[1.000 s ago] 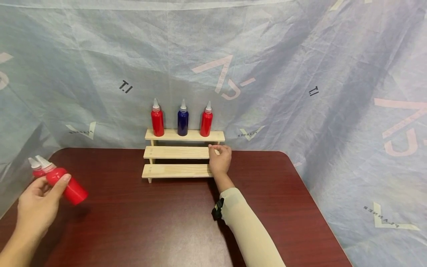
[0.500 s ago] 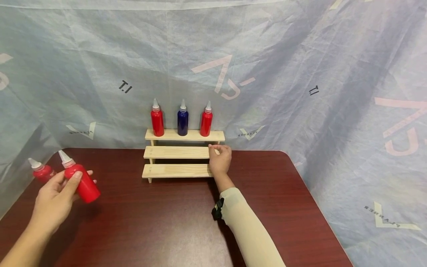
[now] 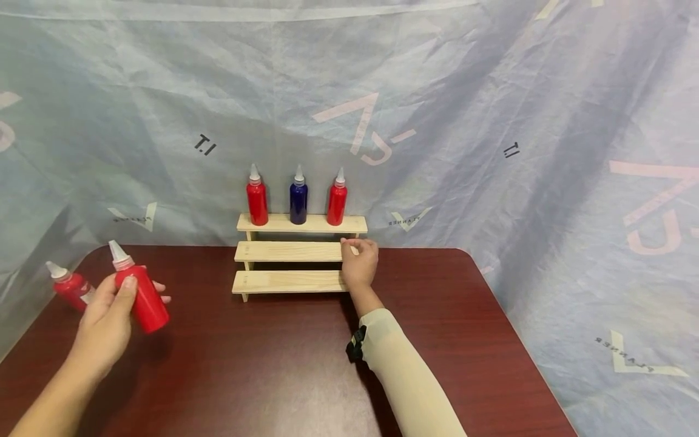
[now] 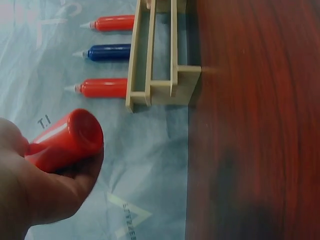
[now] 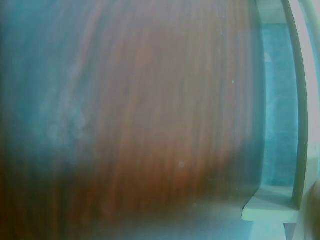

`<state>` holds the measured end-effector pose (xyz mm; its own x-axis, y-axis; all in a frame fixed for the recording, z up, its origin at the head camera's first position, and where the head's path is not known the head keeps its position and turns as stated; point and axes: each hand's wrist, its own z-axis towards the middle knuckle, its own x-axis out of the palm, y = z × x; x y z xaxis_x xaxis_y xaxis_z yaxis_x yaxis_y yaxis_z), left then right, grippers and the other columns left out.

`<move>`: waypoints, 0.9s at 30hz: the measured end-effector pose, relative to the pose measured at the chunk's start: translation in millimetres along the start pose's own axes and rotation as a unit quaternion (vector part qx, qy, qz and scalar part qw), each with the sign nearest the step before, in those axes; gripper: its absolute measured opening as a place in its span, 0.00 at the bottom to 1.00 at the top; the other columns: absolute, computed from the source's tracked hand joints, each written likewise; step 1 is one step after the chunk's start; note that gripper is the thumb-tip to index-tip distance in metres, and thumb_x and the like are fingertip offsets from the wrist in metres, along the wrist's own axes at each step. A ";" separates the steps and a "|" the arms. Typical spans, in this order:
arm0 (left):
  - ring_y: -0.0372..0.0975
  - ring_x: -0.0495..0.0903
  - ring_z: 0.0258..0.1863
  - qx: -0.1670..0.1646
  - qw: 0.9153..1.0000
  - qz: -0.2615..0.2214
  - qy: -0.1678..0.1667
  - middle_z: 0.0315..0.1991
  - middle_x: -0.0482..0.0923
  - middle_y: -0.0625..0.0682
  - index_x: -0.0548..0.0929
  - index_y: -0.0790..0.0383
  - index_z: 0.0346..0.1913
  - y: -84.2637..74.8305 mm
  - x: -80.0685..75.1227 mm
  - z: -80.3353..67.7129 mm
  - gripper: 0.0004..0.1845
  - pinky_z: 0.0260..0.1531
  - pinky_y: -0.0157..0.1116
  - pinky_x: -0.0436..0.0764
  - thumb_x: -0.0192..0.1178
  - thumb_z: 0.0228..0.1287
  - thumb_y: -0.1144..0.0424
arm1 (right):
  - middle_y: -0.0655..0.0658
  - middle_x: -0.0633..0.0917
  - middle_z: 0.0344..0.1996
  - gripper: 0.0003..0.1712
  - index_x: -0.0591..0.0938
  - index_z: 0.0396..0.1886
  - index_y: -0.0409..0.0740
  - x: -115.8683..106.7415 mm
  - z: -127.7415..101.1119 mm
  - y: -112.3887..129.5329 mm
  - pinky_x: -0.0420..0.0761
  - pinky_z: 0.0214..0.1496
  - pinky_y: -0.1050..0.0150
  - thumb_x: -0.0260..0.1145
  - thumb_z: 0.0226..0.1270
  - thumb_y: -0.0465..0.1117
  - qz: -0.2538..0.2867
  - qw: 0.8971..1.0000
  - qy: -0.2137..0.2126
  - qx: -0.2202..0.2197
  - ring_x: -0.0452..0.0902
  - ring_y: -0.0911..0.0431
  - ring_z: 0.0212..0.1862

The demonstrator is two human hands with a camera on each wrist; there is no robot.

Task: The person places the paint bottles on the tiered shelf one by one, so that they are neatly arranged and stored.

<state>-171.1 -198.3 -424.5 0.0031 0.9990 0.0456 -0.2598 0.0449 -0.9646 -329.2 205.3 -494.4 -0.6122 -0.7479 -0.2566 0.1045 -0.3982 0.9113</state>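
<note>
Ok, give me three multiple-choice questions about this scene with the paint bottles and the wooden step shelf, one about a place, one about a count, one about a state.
1. Where do the three nozzle-capped squeeze bottles stand on the three-tier pale wooden shelf?
A. top step
B. middle step
C. bottom step

2. How many of those three are red?
A. one
B. two
C. three

3. How is the red squeeze bottle in the left hand?
A. lying on the dark red table
B. lifted and tilted
C. upside down

Answers:
1 A, all stand on the top step.
2 B, red bottles flank a blue bottle.
3 B, it is held above the table, nozzle up and leaning.
</note>
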 end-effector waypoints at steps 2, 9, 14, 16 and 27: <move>0.27 0.89 0.39 -0.012 1.000 0.007 -0.005 0.44 0.86 0.36 0.70 0.44 0.64 -1.5 4.2 0.7 0.13 0.36 0.23 0.87 0.44 0.86 0.62 | 0.37 0.81 0.48 0.12 0.91 0.32 0.39 0.0 0.8 -0.7 0.80 0.65 0.49 0.77 0.66 0.45 -0.003 1.000 -0.003 0.000 0.79 0.43 0.54; 0.29 0.88 0.35 -0.050 0.998 0.013 -0.019 0.40 0.83 0.37 0.67 0.44 0.60 -8.0 18.1 5.9 0.10 0.33 0.25 0.87 0.46 0.85 0.63 | 0.38 0.81 0.49 0.13 0.92 0.33 0.40 -1.2 4.1 -0.3 0.79 0.67 0.50 0.76 0.67 0.46 -0.002 1.000 0.003 0.005 0.79 0.43 0.56; 0.30 0.87 0.34 -0.058 0.998 0.014 -0.024 0.39 0.83 0.37 0.64 0.46 0.57 -9.4 27.3 8.9 0.15 0.34 0.26 0.87 0.49 0.80 0.71 | 0.38 0.81 0.48 0.12 0.92 0.33 0.39 -0.6 4.0 0.8 0.79 0.67 0.50 0.76 0.68 0.45 0.003 1.000 0.003 0.004 0.79 0.43 0.55; 0.31 0.87 0.34 -0.059 0.998 0.011 -0.025 0.39 0.83 0.38 0.64 0.48 0.56 -9.5 29.7 8.9 0.16 0.33 0.27 0.87 0.49 0.79 0.73 | 0.39 0.80 0.49 0.12 0.92 0.33 0.40 0.2 3.4 1.2 0.79 0.67 0.50 0.76 0.68 0.45 0.004 1.000 0.006 0.004 0.79 0.44 0.55; 0.29 0.89 0.38 -0.027 0.999 0.039 0.005 0.42 0.85 0.36 0.66 0.48 0.58 -9.6 44.5 12.8 0.19 0.38 0.23 0.87 0.54 0.77 0.75 | 0.38 0.81 0.48 0.12 0.91 0.33 0.39 0.3 0.6 -0.7 0.79 0.66 0.49 0.76 0.68 0.44 0.000 1.000 0.005 -0.001 0.78 0.44 0.55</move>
<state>-180.8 -154.4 -409.9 -0.0057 0.9994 -0.0330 -0.2074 -0.0335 -0.9777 -329.9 205.7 -494.9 -0.6040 -0.7535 -0.2596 0.1063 -0.3989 0.9108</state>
